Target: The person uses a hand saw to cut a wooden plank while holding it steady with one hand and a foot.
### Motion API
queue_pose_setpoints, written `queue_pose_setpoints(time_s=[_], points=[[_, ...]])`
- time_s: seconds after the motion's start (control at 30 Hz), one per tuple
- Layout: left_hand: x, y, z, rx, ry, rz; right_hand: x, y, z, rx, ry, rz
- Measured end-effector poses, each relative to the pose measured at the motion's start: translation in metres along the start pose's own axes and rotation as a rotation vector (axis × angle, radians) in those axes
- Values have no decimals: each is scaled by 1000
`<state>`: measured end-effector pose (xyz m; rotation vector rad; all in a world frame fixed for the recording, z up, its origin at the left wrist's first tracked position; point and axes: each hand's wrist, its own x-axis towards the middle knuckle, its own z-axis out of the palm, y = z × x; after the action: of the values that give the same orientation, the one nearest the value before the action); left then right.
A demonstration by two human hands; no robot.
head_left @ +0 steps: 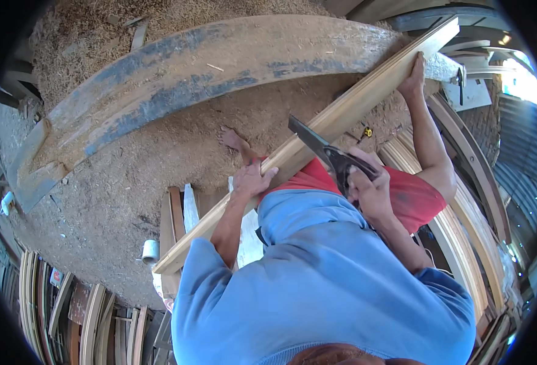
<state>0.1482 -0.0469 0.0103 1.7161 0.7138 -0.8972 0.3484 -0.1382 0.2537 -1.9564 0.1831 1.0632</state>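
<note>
A long pale wooden plank (372, 88) slants across my lap, from the lower left up to the upper right. My left hand (253, 179) rests over its near edge, thumb apart, gripping the wood beside my thigh. In my right hand (366, 185) is a handsaw (317, 141), my fingers wrapped round its dark handle. The short grey blade points up and left and lies across the plank's edge, right of my left hand. One bare foot presses near the plank's far end, on a long curved timber beam (244, 52).
Sawdust and shavings cover the ground (134, 194). A yellow tape measure (367, 131) lies beyond the saw. A white cup-like container (150, 250) stands at the left. Stacked wooden strips (92, 322) fill the lower left; more curved boards (469, 231) lie at the right by corrugated metal sheets (518, 158).
</note>
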Motion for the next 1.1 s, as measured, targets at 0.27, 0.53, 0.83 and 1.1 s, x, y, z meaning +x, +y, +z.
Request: queue_pose_setpoints(time_s=[0.27,0.53,0.83,1.1], points=[[1,-1,2,95,-13,15,107,44,23,-9,-73,183],[5,2,0,53,-37,14,43,37,8,16,0,-9],[1,9,-12,77,-18,13,115,70,35,194,44,-49],[4,8,-15,37,-57,-7,-41,0,-16,33,20,-104]])
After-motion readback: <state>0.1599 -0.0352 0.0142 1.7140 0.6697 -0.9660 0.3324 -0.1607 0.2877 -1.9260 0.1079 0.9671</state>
